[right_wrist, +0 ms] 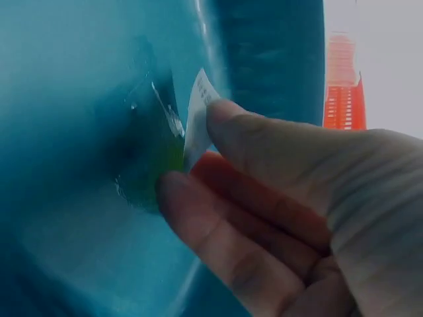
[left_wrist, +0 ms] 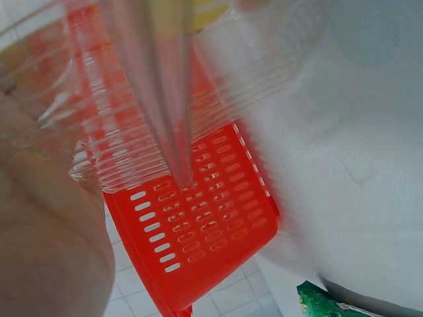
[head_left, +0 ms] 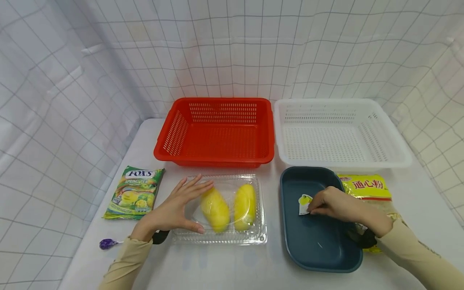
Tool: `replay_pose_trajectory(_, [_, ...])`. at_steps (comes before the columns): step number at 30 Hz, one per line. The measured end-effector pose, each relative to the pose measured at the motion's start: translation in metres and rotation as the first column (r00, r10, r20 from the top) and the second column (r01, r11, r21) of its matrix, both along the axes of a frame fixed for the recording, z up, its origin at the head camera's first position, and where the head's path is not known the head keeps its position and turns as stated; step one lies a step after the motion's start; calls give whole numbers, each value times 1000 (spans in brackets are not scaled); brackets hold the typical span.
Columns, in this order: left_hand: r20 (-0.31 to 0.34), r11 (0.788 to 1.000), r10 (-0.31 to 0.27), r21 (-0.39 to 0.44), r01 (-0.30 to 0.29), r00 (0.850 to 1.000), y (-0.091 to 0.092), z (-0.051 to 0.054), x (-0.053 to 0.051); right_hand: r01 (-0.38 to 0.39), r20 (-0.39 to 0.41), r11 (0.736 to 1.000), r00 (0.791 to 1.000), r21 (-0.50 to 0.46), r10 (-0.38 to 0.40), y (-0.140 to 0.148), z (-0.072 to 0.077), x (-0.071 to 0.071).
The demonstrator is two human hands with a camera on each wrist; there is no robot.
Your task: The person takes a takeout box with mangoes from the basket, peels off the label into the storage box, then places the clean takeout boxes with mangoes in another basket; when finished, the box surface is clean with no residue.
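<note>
My left hand (head_left: pixel 174 209) lies with spread, straight fingers at the left side of a clear plastic clamshell box (head_left: pixel 258 229). Inside the box are two yellow, mango-like fruit pieces (head_left: pixel 245 205). In the left wrist view the box's ridged edge (left_wrist: pixel 132 158) shows close to that hand. Over a dark blue basin (head_left: pixel 308 253), my right hand (head_left: pixel 333 204) pinches a small, thin white piece with a yellow fruit print (head_left: pixel 303 205) between thumb and fingertip. The right wrist view shows the white piece (right_wrist: pixel 197 119) tilted up from the basin floor; its exact kind is unclear.
A red basket (head_left: pixel 214 161) and a white basket (head_left: pixel 344 161) stand at the back. To the left lie a green Fox's candy bag (head_left: pixel 135 193) and a purple lollipop (head_left: pixel 106 243). A yellow and red food packet (head_left: pixel 366 187) lies beside the basin, partly behind the right arm.
</note>
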State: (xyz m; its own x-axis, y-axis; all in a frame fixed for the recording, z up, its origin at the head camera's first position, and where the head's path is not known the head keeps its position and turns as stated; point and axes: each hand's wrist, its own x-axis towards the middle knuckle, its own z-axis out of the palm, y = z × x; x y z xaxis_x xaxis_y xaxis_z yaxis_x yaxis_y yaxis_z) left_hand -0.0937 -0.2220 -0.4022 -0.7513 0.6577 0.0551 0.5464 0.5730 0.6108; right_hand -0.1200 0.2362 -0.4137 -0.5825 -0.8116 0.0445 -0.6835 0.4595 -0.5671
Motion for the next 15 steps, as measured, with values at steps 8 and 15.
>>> replay_pose_trajectory(8, [-18,1000,-1,0,1,1000,0,-1,0,-62,81,998,995,12,61,2,-1,0])
replay_pose_trajectory(15, [-11,1000,1,0,-1,1000,0,2,1,-93,76,994,993,49,89,1,0,-1])
